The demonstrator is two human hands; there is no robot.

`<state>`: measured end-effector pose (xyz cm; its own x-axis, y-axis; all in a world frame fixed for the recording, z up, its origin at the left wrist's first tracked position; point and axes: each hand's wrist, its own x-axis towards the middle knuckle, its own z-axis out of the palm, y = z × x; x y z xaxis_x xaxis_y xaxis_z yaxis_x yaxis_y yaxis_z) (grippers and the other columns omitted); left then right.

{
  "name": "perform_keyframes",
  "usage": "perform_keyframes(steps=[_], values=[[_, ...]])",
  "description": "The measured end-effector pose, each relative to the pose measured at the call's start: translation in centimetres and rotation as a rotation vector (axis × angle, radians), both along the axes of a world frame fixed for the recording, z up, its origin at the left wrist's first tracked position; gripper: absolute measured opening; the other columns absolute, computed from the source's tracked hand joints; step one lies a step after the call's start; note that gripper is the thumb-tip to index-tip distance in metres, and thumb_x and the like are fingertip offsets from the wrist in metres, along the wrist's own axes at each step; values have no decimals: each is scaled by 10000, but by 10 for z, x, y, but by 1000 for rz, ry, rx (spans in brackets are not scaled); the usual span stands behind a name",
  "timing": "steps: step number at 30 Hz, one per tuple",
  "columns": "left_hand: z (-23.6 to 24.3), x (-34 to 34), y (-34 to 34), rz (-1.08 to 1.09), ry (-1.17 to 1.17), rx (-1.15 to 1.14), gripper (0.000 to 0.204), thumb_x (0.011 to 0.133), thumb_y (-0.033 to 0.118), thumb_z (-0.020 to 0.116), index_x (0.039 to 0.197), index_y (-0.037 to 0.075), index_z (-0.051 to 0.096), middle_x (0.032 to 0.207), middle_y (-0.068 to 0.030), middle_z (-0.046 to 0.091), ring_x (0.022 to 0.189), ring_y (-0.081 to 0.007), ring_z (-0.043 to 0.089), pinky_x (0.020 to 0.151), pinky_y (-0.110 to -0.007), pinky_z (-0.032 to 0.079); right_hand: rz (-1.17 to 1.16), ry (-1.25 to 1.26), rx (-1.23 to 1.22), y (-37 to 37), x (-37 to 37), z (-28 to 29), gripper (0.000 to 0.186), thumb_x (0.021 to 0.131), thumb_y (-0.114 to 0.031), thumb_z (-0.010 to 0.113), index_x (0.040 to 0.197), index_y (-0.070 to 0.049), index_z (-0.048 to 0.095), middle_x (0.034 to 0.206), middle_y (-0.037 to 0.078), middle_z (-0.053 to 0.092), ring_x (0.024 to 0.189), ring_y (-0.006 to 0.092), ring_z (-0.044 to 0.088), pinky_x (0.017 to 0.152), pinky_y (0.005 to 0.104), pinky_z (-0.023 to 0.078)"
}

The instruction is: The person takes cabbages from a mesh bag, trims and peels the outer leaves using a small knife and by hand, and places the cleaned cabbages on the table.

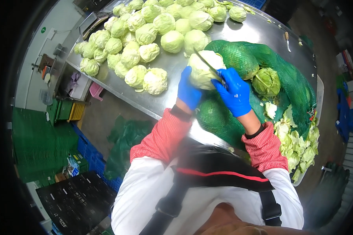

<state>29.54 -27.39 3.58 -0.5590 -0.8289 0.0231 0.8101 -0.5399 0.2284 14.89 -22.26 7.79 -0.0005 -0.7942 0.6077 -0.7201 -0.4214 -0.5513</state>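
Two hands: left (189,92) cupped against cabbage (202,73), right (235,92) curled around knife (205,61)

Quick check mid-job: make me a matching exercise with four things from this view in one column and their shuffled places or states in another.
1. Left hand
2. Right hand
3. Wooden-handled knife
4. Pink stool

A. Gripping a dark-bladed knife
B. Left of the metal table
C. Against a cabbage's left side
D. Lying on the table

Pairs: 1-C, 2-A, 3-D, 4-B.
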Motion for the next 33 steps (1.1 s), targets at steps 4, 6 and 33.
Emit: perform_keyframes(steps=[4, 6, 33], values=[[-2, 12, -9, -38, 101, -7, 514, 873, 327, 480, 1296, 52, 388, 1295, -107, 458, 1188, -264, 438, 1020, -409, 325, 141, -181, 81, 11, 9, -8, 142, 759, -45, 658, 890, -45, 604, 689, 28, 529, 572, 107, 498, 512, 226, 388], [-6, 19, -24, 27, 2, -18, 500, 869, 335, 462, 1283, 59, 414, 1300, -98, 462, 1198, -250, 432, 1026, -410, 317, 78, -338, 174, 15, 10, -15, 140, 780, -58, 628, 918, -58, 606, 736, 27, 556, 603, 114, 520, 540, 240, 413], [10, -140, -2, -568, -889, -842, 541, 870, 365, 529, 1292, 54, 391, 1182, -158, 508, 1016, -276, 534, 882, -404, 429, -753, -308, 455, 190, -112, -103, 517, 791, -266, 648, 1236, -100, 446, 744, 76, 572, 609, 218, 568, 583, 317, 461]])
